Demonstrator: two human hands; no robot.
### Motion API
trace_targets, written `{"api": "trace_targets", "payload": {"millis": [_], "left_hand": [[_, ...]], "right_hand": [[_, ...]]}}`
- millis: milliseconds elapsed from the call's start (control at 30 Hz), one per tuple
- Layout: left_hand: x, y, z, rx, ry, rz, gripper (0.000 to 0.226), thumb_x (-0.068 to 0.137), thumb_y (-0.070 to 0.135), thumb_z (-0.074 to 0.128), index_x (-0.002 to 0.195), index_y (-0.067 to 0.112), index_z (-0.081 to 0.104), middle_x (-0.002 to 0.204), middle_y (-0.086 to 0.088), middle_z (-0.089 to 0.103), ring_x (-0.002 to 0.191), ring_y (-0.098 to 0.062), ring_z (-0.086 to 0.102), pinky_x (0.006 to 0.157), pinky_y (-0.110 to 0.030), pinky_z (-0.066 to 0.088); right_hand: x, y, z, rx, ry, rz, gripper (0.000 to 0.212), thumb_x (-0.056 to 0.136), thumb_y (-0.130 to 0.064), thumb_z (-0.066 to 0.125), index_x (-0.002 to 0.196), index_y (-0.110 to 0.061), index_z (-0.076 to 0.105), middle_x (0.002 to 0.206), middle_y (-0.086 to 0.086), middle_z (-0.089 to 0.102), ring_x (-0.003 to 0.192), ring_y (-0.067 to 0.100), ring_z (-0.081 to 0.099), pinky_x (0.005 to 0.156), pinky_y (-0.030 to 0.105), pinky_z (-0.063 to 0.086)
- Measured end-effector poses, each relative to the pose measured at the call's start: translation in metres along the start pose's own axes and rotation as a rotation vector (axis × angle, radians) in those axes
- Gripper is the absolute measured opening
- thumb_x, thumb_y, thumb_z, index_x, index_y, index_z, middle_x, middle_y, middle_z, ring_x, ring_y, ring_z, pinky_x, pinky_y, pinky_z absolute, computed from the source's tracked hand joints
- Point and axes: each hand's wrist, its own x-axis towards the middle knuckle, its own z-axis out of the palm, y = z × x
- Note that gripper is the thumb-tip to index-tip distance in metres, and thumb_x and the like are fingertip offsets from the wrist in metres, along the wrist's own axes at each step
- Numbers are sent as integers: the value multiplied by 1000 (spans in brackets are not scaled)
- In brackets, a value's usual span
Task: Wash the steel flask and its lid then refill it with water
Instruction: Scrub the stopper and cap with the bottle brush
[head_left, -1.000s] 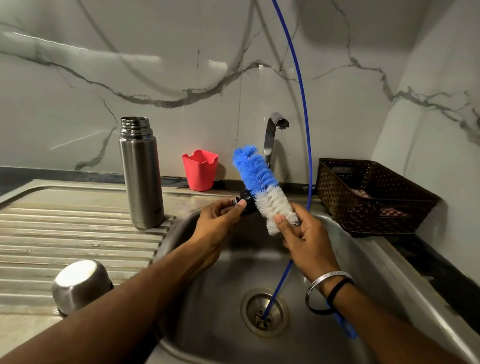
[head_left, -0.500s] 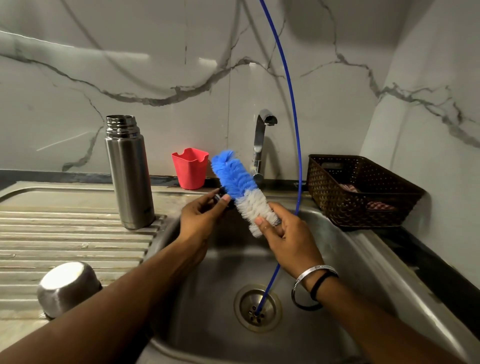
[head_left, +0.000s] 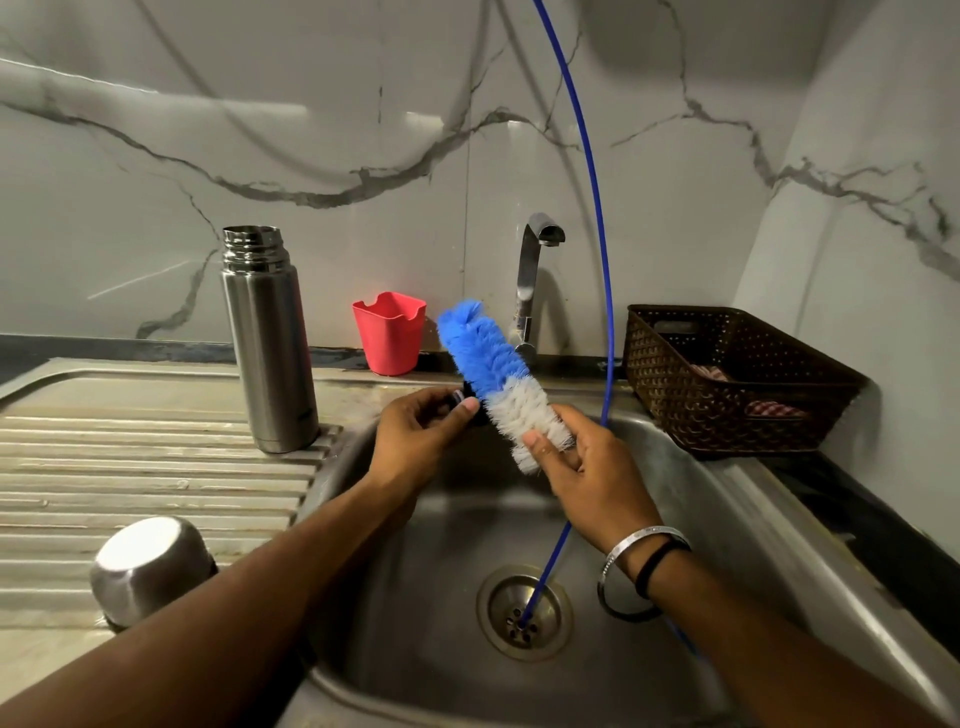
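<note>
Blue and white bristles of a bottle brush (head_left: 498, 374) are held over the sink (head_left: 727, 493) by the right hand (head_left: 582, 462). Something small and dark is pinched by the left hand (head_left: 421, 441). At ten o'clock, the shiny steel flask (head_left: 267, 343) is stood upright, open-topped. Its lid (head_left: 150, 569) is laid at eight o'clock.

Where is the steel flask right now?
The steel flask stands upright and uncapped on the draining board, left of the sink basin, with the red cup to its right.
</note>
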Motion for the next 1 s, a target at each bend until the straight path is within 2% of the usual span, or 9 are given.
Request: {"api": "trace_targets", "payload": {"millis": [100,167,300,400,500,667,833,900,1000], "left_hand": [[-4,-5,6,-8,-150,-39,31,92,13,70,121,1,70,113,-22,74,106,-27,72,90,-32,60],[-7,-9,12,22,-128,-49,29,96,12,67,124,4,69,115,-15,75,108,-24,73,93,-33,59],[-3,-11,10,-106,74,-118,30,98,10,64,128,9,68,116,-8,76,108,-19,73,95,-35,58],[-3,-7,4,53,-49,20,31,99,6,62,129,14,68,119,-3,75,114,-19,70,101,-39,54],[-5,-9,10,256,-100,178,35,97,4,64,131,13,67,119,0,75,115,-17,70,102,-37,53],[0,-4,6,-148,171,-64,31,101,5,57,130,9,66,108,-9,76,100,-20,73,81,-24,61],[-12,1,14,-167,14,-238,23,104,15,55,121,13,69,112,-13,76,80,-22,67,88,-33,59],[-13,2,22,-236,68,-266,23,105,17,53,118,8,69,109,-13,77,73,-18,66,86,-32,58],[-11,11,29,-404,228,-278,24,107,13,49,114,1,68,89,-7,79,64,-13,71,67,-23,61]], "right_hand": [[4,-2,-4,123,55,64,30,97,-35,62,123,-22,65,93,-13,72,76,-8,68,64,12,53],[2,-1,-1,200,46,114,30,97,-31,64,123,-18,65,83,-13,67,62,-9,62,54,10,45],[-5,1,6,170,-49,105,30,95,-36,64,124,-26,64,98,-9,75,82,-1,71,65,16,53],[-2,-4,4,124,5,80,28,96,-37,63,123,-29,64,99,-12,74,89,-5,70,75,17,58],[3,-2,-3,121,82,111,24,96,-38,62,116,-26,66,88,-12,73,72,-6,68,61,14,54],[-3,-4,3,354,-15,199,15,98,-30,60,110,-23,67,73,0,68,41,0,47,40,13,35],[1,-7,9,307,33,133,27,98,-35,59,120,-22,64,98,1,75,59,-6,60,51,9,44],[3,-6,9,278,38,117,31,97,-39,59,123,-22,62,104,2,74,65,-7,61,54,10,45],[-3,-10,10,135,-4,42,39,95,-45,57,128,-24,60,105,-5,74,79,-5,68,62,13,53]]}}
